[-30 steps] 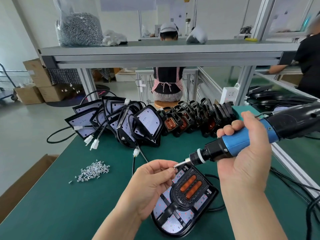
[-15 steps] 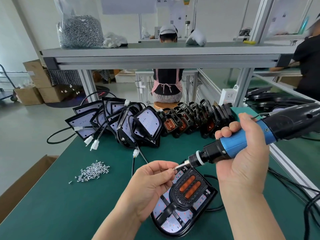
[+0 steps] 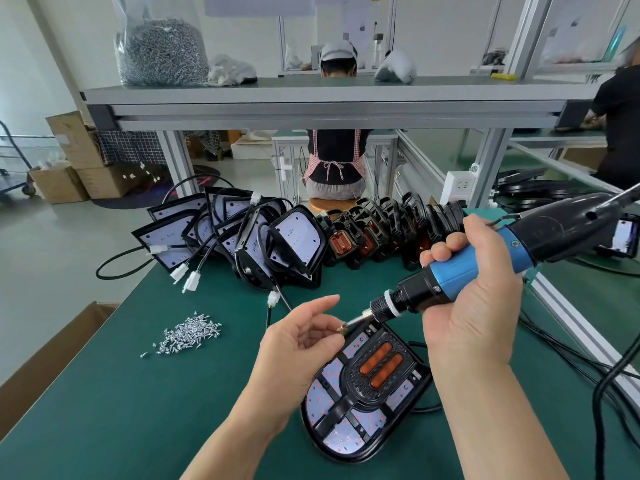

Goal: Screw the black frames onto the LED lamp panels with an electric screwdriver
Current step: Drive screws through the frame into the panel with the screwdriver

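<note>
The electric screwdriver (image 3: 464,268) is gripped by the right hand (image 3: 478,317), whose fingers are curled round the blue barrel, while the black rear body is angled up toward the right edge. The tool is held tilted, with its bit (image 3: 358,319) pointed down and to the left, above the upper edge of the LED lamp panel (image 3: 346,439). A small screw (image 3: 343,328) is seen at the tip of the bit. The left hand (image 3: 298,344) is held just beside that tip, with the fingers loosely spread and the index finger stretched out. Nothing is clasped in it, and whether a fingertip touches the screw cannot be told. The panel is laid flat on the green bench mat (image 3: 138,403), below both hands, and the black frame (image 3: 351,379) with its two orange lenses is seated on top of it. A loose heap of silver screws (image 3: 190,336) is scattered on the mat to the left, well apart from the panel. Farther back, bare panels (image 3: 221,233) with cables and white plugs are stacked leaning, and a row of frames (image 3: 398,223) is lined up beside them. A clear bag of screws (image 3: 162,50) is stood on the overhead shelf (image 3: 311,98)
</note>
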### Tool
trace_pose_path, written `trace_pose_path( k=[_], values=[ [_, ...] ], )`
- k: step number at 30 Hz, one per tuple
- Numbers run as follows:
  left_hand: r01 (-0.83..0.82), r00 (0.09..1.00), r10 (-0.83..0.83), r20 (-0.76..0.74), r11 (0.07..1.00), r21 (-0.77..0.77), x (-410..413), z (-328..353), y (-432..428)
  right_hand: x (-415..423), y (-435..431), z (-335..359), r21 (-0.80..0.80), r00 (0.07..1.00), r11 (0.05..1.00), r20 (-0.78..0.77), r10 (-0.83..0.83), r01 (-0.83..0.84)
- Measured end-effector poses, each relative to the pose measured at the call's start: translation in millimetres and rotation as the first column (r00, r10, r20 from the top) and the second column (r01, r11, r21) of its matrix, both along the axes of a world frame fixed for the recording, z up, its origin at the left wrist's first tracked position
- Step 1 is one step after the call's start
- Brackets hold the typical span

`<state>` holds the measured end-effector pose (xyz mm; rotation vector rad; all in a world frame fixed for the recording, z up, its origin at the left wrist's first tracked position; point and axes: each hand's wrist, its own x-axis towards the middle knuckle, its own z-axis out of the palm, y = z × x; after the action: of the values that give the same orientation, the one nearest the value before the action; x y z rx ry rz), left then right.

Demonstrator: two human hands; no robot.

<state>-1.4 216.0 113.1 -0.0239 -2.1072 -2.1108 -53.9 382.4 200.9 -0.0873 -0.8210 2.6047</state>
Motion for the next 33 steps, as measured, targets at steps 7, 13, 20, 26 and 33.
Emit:
trace_pose_path(
  k=[7, 13, 20, 26, 33],
  values=[
    [-0.081, 0.96, 0.2, 0.198, 0.87, -0.486, 21, -42, -23, 1, -9, -19, 0.205, 0.991, 0.979, -0.13, 0.035, -0.007],
    [-0.109, 0.967, 0.24, 0.089, 0.7, -0.706, 40, -54, 1, 11, -26, -44, 0.319, 0.993, 0.946, -0.077, 0.092, -0.063],
    [-0.084, 0.949, 0.256, 0.184, 0.767, -0.636, 42, -60, 9, 20, -37, -54, 0.407, 0.993, 0.911, -0.067, 0.094, -0.059],
    [-0.073, 0.949, 0.237, 0.207, 0.805, -0.589, 41, -57, 9, 24, -39, -56, 0.451, 0.993, 0.892, -0.083, 0.083, -0.037],
    [-0.031, 0.959, 0.173, 0.227, 0.854, -0.52, 40, -60, 5, 25, -40, -57, 0.472, 0.991, 0.88, -0.092, 0.099, -0.044]
  ],
)
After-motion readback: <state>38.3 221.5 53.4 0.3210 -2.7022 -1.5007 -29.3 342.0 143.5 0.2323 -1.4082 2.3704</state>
